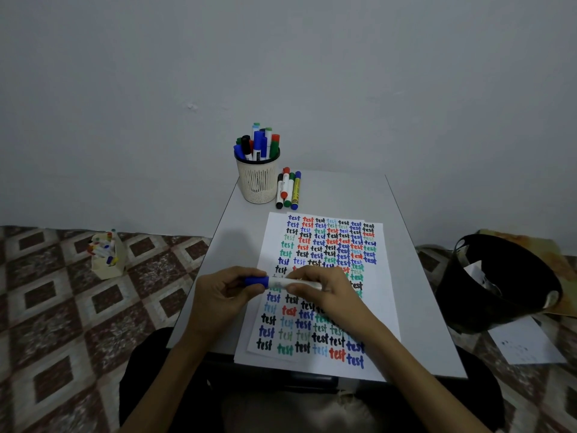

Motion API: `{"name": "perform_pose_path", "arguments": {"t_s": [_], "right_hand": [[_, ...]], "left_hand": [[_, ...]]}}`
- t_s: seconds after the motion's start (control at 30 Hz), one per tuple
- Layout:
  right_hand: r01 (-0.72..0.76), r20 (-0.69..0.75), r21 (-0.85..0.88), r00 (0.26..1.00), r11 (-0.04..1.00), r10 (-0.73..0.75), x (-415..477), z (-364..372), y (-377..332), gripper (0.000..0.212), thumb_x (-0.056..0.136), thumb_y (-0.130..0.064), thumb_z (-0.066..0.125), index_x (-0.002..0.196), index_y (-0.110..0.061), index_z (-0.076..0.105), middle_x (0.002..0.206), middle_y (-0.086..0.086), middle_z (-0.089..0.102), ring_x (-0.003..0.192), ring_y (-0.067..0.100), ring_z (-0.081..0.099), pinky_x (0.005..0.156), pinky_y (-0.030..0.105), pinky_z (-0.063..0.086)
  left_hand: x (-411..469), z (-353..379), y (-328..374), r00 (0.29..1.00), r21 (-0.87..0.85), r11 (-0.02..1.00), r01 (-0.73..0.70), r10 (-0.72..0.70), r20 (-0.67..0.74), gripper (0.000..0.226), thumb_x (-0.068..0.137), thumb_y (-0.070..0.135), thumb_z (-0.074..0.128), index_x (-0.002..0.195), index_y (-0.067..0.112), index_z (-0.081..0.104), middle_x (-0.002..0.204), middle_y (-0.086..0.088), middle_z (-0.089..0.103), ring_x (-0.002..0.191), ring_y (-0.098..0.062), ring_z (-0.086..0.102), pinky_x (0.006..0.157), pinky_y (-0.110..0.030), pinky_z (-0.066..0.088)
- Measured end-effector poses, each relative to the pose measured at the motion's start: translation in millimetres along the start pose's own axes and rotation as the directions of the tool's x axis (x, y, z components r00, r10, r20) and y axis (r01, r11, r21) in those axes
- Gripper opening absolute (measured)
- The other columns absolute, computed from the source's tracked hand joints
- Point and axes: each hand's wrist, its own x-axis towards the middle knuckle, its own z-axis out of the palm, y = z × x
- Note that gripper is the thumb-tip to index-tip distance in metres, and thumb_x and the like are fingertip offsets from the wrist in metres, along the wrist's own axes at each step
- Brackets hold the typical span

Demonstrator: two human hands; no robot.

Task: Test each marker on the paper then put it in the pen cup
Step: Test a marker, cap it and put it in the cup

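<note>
Left hand [223,293], right hand [326,290] — marker [277,282] between.

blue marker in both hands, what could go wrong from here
The left hand pinches the cap of the blue marker while the right hand holds its barrel over the paper; a jerky pull could streak ink across it. The pen cup is crowded and near the table corner, so forcing another in might tip it.

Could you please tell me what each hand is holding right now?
Left hand: closed on the blue cap of the white plastic marker.
Right hand: closed on that marker's white barrel.
</note>
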Motion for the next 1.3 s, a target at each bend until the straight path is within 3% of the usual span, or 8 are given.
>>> {"name": "perform_pose_path", "arguments": {"t_s": [0.17, 0.3, 0.53, 0.67, 0.8, 1.0, 1.13, 1.3], "right_hand": [[-0.040, 0.037, -0.060, 0.998, 0.997, 0.043, 0.4, -5.9, -4.2, 0.015, 0.090, -0.031, 0.065, 0.099, -0.020, 0.071, 0.073, -0.003, 0.067, 0.057, 0.003, 0.054, 0.053, 0.019, 0.038], [0.100, 0.127, -0.385, 0.990, 0.918, -0.055, 17.0, -16.3, -15.1, 0.020, 0.085, -0.046, 0.065, 0.096, -0.031, 0.070, 0.082, -0.014, 0.065, 0.071, 0.004, 0.058, 0.060, 0.026, 0.047], [0.253, 0.271, -0.611, 0.957, 0.750, -0.101, 57.2, -8.3, -24.9, 0.013, 0.091, -0.031, 0.062, 0.097, -0.021, 0.066, 0.090, -0.009, 0.058, 0.080, 0.010, 0.052, 0.069, 0.031, 0.047], [0.110, 0.138, -0.510, 0.989, 0.853, -0.045, 91.8, -19.9, -24.4, 0.009, 0.090, -0.023, 0.064, 0.097, -0.018, 0.063, 0.083, -0.011, 0.057, 0.075, 0.009, 0.055, 0.070, 0.025, 0.044], [0.072, -0.179, -0.315, 0.975, 0.946, -0.133, 135.0, -37.0, -37.9, 0.023, 0.091, -0.014, 0.062, 0.114, -0.012, 0.060, 0.084, -0.004, 0.060, 0.074, 0.020, 0.064, 0.070, 0.034, 0.058], [0.275, -0.531, -0.277, 0.755, 0.921, -0.386, 197.4, -42.7, -85.4, 0.050, 0.090, -0.015, 0.063, 0.135, -0.019, 0.041, 0.076, -0.001, 0.061, 0.069, 0.015, 0.064, 0.066, 0.027, 0.056], [0.285, -0.568, -0.409, 0.664, 0.867, -0.486, 224.5, -41.3, -99.7, 0.037, 0.094, -0.012, 0.056, 0.129, -0.015, 0.045, 0.081, 0.006, 0.065, 0.070, 0.019, 0.064, 0.068, 0.033, 0.055], [0.176, -0.467, -0.569, 0.735, 0.804, -0.491, 249.7, -35.4, -76.6, 0.029, 0.092, -0.015, 0.058, 0.120, -0.016, 0.049, 0.082, 0.007, 0.064, 0.071, 0.023, 0.061, 0.061, 0.038, 0.052]], "left_hand": [[-0.7, 2.7, 0.0, 1.000, -0.005, 1.000, -0.028, 0.028, -0.010, 0.026, 0.075, 0.021, 0.079, 0.097, 0.011, 0.071, 0.095, 0.010, 0.072, 0.087, -0.007, 0.069, 0.078, -0.016, 0.053], [0.1, 8.4, 3.9, 0.998, 0.005, 0.999, -0.048, 0.048, 0.027, 0.027, 0.075, 0.030, 0.070, 0.099, 0.017, 0.070, 0.092, 0.013, 0.072, 0.086, -0.006, 0.069, 0.076, -0.017, 0.054], [0.6, 10.3, -3.0, 0.998, 0.064, 0.996, 0.065, -0.066, 0.014, 0.039, 0.082, 0.036, 0.065, 0.119, 0.030, 0.056, 0.111, 0.012, 0.065, 0.101, 0.000, 0.062, 0.085, -0.015, 0.050], [0.8, 16.6, -7.0, 0.977, 0.179, 0.971, 0.157, -0.179, 0.113, 0.065, 0.089, 0.047, 0.051, 0.146, 0.031, 0.024, 0.147, 0.018, 0.032, 0.133, 0.009, 0.028, 0.107, -0.015, 0.028], [1.4, 19.5, -8.2, 0.958, 0.474, 0.881, -0.001, -0.135, 0.253, 0.066, 0.092, 0.059, 0.024, 0.148, 0.034, 0.000, 0.156, 0.019, -0.001, 0.140, 0.007, -0.002, 0.117, -0.030, 0.002], [1.5, 19.3, -8.2, 0.924, 0.619, 0.779, -0.099, -0.158, 0.348, 0.062, 0.088, 0.043, 0.013, 0.148, 0.033, 0.006, 0.156, 0.016, -0.007, 0.140, 0.004, -0.016, 0.118, -0.031, -0.007], [3.5, 18.2, -4.3, 0.918, 0.572, 0.817, -0.069, -0.173, 0.357, 0.063, 0.087, 0.027, 0.026, 0.148, 0.032, 0.012, 0.153, 0.020, -0.004, 0.138, 0.007, -0.016, 0.117, -0.025, -0.009], [6.6, 17.1, 0.1, 0.902, 0.575, 0.816, -0.055, -0.206, 0.379, 0.063, 0.085, 0.033, 0.022, 0.148, 0.033, 0.013, 0.151, 0.023, -0.006, 0.136, 0.010, -0.019, 0.113, -0.019, -0.015]]}}
